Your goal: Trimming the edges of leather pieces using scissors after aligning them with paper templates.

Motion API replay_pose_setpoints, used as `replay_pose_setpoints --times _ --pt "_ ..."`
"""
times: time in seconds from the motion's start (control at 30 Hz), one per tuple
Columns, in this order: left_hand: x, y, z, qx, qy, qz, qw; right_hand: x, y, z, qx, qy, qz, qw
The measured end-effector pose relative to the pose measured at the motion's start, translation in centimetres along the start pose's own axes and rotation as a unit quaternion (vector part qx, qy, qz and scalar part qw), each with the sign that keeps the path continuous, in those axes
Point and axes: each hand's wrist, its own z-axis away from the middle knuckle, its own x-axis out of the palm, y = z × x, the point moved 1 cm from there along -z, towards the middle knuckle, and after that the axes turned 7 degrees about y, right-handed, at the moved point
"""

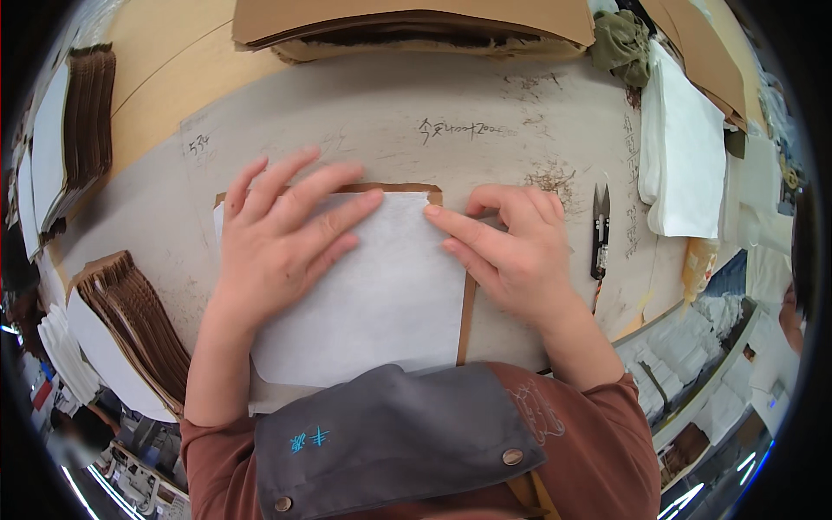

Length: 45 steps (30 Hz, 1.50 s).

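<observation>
A white sheet (355, 303) lies on brown material (464, 338) that shows along its top and right edges. My left hand (286, 234) is spread over the upper left of the sheet, fingers apart and slightly blurred. My right hand (507, 247) is at the upper right corner, index finger extended onto it, thumb apart below, other fingers bent, with no object visible in its grasp. Black thread snips (600, 234) lie to the right of that hand.
Brown stacks with white faces (80, 139) (121, 338) line the left. A brown stack (416, 17) spans the far side; a green cloth (620, 48) and white pieces (680, 147) sit right, near a yellowish bottle (698, 273). A co-worker (82, 429) is at lower left.
</observation>
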Motion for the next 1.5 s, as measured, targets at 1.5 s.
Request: replay_pose_setpoints --times 1.5 --pt "-14.1 1.8 18.8 -0.355 0.232 0.439 0.792 -0.1 -5.1 -0.3 0.183 -0.156 -0.379 0.894"
